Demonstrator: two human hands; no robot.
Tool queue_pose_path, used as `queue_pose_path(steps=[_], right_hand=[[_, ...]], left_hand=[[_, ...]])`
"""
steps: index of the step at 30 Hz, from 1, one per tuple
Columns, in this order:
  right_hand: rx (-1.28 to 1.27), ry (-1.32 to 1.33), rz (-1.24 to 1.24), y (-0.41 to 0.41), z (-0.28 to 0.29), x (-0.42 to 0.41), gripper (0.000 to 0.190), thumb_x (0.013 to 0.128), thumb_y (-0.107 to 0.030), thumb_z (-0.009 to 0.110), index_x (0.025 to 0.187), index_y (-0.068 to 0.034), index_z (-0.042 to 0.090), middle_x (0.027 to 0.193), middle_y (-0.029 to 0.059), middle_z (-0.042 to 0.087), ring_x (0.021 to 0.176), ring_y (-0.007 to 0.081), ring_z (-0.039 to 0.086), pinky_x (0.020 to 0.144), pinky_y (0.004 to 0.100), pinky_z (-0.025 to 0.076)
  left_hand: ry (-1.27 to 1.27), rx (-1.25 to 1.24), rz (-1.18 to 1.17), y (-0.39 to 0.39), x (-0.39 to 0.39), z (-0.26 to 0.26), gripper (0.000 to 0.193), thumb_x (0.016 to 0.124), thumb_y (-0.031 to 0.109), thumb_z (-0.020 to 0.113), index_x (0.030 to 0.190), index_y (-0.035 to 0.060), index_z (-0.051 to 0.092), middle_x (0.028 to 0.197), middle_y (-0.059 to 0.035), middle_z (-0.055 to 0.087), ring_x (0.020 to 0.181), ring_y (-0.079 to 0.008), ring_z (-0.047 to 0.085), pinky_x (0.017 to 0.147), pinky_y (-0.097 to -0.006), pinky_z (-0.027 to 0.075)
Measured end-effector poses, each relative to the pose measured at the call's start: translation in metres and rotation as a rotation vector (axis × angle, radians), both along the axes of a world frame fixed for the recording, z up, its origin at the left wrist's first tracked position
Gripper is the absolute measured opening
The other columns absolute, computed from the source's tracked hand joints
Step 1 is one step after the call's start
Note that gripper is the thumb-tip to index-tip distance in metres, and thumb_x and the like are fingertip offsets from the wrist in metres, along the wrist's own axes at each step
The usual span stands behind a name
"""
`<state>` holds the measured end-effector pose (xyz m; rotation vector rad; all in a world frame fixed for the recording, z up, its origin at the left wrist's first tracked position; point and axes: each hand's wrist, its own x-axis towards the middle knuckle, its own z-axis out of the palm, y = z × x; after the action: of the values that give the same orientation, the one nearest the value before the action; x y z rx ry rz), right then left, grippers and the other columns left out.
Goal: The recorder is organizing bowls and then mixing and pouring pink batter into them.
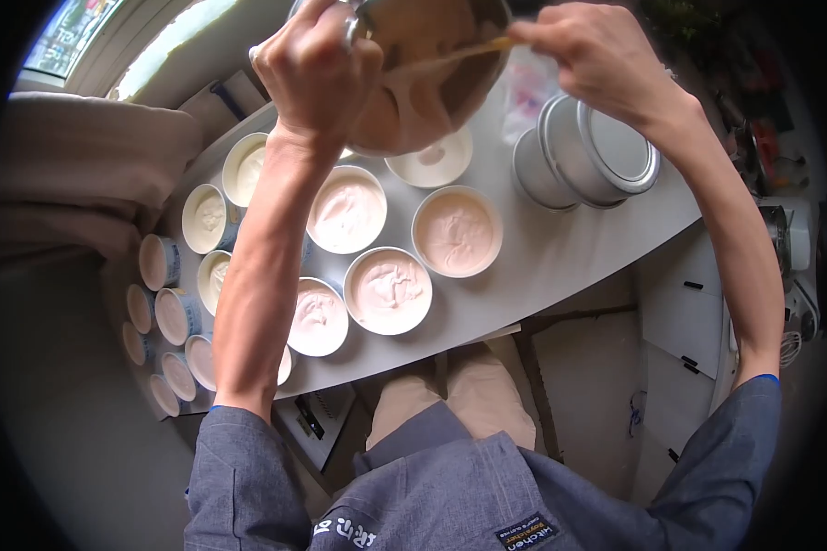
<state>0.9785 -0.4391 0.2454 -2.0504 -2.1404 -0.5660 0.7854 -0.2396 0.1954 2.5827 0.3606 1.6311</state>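
Observation:
At the top of the head view my left hand (324,69) grips the rim of a shiny metal mixing bowl (475,103), which is tilted above the table. A blurred spatula or similar tool (482,48) is held in my right hand (586,55) and reaches across the bowl's mouth. Under the bowl stands a round paper tub (431,162) with pale filling. Nearer me are tubs of pinkish cream, among them one at the right (457,231), one in front (387,290) and one behind (346,209). My left forearm hides part of the group.
Stacked round metal cake tins (586,151) stand on the white table (551,255) at the right. Several smaller filled tubs (177,315) fill the table's left end. Beige cloth (83,158) hangs by the window. A whisk (790,348) lies at the far right among equipment.

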Motion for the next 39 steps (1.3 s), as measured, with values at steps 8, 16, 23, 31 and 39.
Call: queue_pose_path(steps=[8,16,23,31,39], right_hand=[[-0.176,0.030,-0.030,0.050,-0.046,-0.002,0.022,0.077,-0.004,0.063,0.096,-0.006,0.075,0.079,0.0123,0.069,0.074,0.0312,0.069,0.065,0.0431,0.055],[-0.117,0.073,0.084,-0.013,0.014,0.003,0.011,0.075,-0.003,0.065,0.079,-0.007,0.074,0.073,0.0123,0.071,0.076,0.0285,0.071,0.069,0.0407,0.057],[0.058,-0.320,-0.106,0.021,-0.005,0.014,0.016,0.077,-0.017,0.068,0.086,-0.004,0.072,0.080,0.0148,0.074,0.072,0.0320,0.074,0.063,0.0422,0.059],[-0.077,0.006,-0.032,0.014,-0.029,-0.007,0.008,0.066,-0.002,0.066,0.071,-0.005,0.071,0.069,0.0158,0.069,0.068,0.0335,0.071,0.062,0.0421,0.056],[-0.153,0.130,-0.050,-0.027,-0.015,-0.020,0.016,0.068,-0.001,0.064,0.081,-0.005,0.074,0.069,0.0128,0.067,0.071,0.0338,0.067,0.063,0.0439,0.053]], left_hand=[[-0.180,0.054,-0.125,-0.001,0.014,0.013,0.022,0.069,-0.015,0.053,0.081,-0.0106,0.072,0.099,-0.0236,0.077,0.078,-0.0314,0.077,0.070,-0.0336,0.061],[-0.066,0.049,-0.032,0.006,0.002,0.007,0.016,0.064,-0.009,0.048,0.069,-0.0060,0.063,0.102,-0.0073,0.080,0.060,-0.0174,0.069,0.059,-0.0273,0.054],[-0.068,0.033,-0.048,-0.003,0.010,0.013,0.013,0.064,-0.011,0.048,0.067,-0.0063,0.060,0.102,-0.0086,0.080,0.057,-0.0152,0.065,0.055,-0.0271,0.053],[-0.063,0.013,0.000,0.010,0.007,0.001,0.012,0.065,-0.010,0.049,0.066,-0.0057,0.060,0.103,-0.0077,0.080,0.057,-0.0168,0.065,0.056,-0.0279,0.052],[-0.040,0.013,0.045,0.011,0.008,-0.020,0.023,0.065,-0.009,0.049,0.076,-0.0038,0.070,0.107,-0.0041,0.079,0.068,-0.0207,0.073,0.067,-0.0292,0.059]])
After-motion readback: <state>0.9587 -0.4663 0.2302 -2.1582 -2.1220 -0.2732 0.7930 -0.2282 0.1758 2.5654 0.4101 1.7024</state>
